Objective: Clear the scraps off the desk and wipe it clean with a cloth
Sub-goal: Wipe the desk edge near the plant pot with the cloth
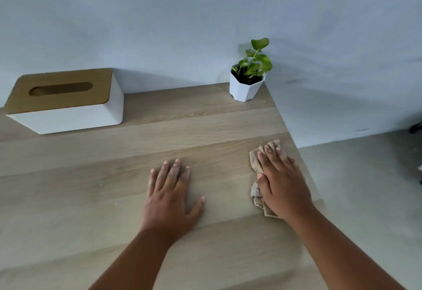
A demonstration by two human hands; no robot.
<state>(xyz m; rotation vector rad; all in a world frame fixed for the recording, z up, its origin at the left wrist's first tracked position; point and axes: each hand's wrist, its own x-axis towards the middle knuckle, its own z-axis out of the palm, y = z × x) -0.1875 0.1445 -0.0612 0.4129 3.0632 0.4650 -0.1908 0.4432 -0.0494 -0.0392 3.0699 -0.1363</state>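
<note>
Pale blue wall (182, 15) fills the background, meeting a grey floor (365, 187) to the right of the desk (114, 198), whose light wood-grain top takes up most of the lower view. Its back edge runs along the wall, and its right edge slants down from the far corner, with open floor beyond it. Left of centre at the back of the desk stands a white tissue box (66, 102) with a wooden slotted lid, close to the wall. At the desk's far right corner sits a small green plant in a white faceted pot (246, 86). No writing or brand can be read anywhere. On the desk near its right edge lies a crumpled beige cloth (257, 189), and the right hand (280, 182) presses flat on it, fingers straight and close together, cloth showing past the fingertips and beside the thumb. The left hand (171, 196) rests palm down on the bare wood, well apart from the cloth, fingers straight and slightly spread, thumb out. A few tiny pale specks lie on the wood near the left hand.
</note>
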